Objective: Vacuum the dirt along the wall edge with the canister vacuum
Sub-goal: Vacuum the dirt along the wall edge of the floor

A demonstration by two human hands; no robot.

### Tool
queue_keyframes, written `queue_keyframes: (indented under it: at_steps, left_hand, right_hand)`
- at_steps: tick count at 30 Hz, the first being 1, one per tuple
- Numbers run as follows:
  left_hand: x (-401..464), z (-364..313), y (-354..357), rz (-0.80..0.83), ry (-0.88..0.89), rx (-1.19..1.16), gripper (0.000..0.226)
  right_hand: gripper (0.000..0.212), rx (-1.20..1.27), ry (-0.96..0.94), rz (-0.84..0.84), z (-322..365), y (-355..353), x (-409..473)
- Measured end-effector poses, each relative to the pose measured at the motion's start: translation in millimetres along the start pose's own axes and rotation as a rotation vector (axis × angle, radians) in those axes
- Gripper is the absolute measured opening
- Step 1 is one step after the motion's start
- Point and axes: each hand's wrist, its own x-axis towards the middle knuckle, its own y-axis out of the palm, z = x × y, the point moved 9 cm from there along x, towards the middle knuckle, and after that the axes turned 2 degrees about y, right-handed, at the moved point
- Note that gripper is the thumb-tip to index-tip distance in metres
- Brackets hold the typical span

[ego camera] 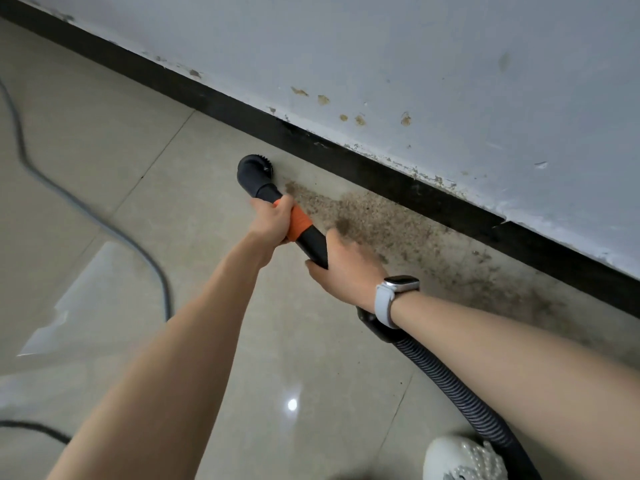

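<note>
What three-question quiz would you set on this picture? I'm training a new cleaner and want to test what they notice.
1. True or false: the brush head sits in the middle of the dirt.
2. Which hand grips the orange band? A) left hand B) right hand
3. Fill in: the watch is on the ___ wrist.

Key:
1. False; the brush head is at the patch's left end, beside the black skirting.
2. A.
3. Right; that hand holds the black tube lower down, near the hose.
</note>
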Motion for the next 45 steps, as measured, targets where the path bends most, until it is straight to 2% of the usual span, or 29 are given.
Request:
queue_keyframes:
  at_steps: [4,9,14,18,21,25,27,31,36,45]
  left_hand:
    - [-17.9,11.2,17.5,0.039,0.027,0.020,0.020]
    - [-36.2,14.1,43.2,0.077,0.033,0.007,0.020]
    - [-46.6,14.1,39.5,0.079,0.007,-0.049,0.022]
    - [-42.5,14.0,38.1,0.066,0.013,-0.059,0.023]
    - [-42.8,18.0,41.4,-0.010,-0.026,-0.141,0.026]
    - [-48.0,12.1,51.3,-0.052,-0.074,-0.384,0.016]
    - [-46.4,7.4,43.3,-0.081,-0.057,-0.432,0.010]
    - [-35.6,2.6,4.0,-0.150,-0.041,-0.490,0.019]
    - [-21.5,-9.4,-4.8,-0.087,0.020,-0.415,0.018]
    - [-36.0,-12.9,50.3,0.041,0.029,-0.326,0.029]
  right_hand:
    - [0.030,0.220,0.131,0.112,-35.6,10.8,-36.3]
    - [0.041,0.048,0.178,0.048,-62.0,-0.2,-62.0]
    - [0.041,-0.056,0.229,-0.007,-67.2,-4.7,-76.9]
    - [0.035,-0.148,0.153,-0.066,-71.4,-8.5,-75.7]
    - [0.033,-0.205,0.060,-0.109,-69.3,-11.3,-68.4]
    - [0.032,-0.144,0.008,-0.135,-62.6,-11.1,-50.5]
    - [0.030,-0.121,-0.022,-0.140,-53.5,-11.1,-37.8]
    - [0.030,-0.083,-0.082,-0.107,-21.5,-2.3,-13.2]
    - [0.033,-0.087,-0.063,-0.154,1.3,1.7,9.5]
    - [0.032,-0.038,0.031,-0.201,-39.2,-16.2,-24.4]
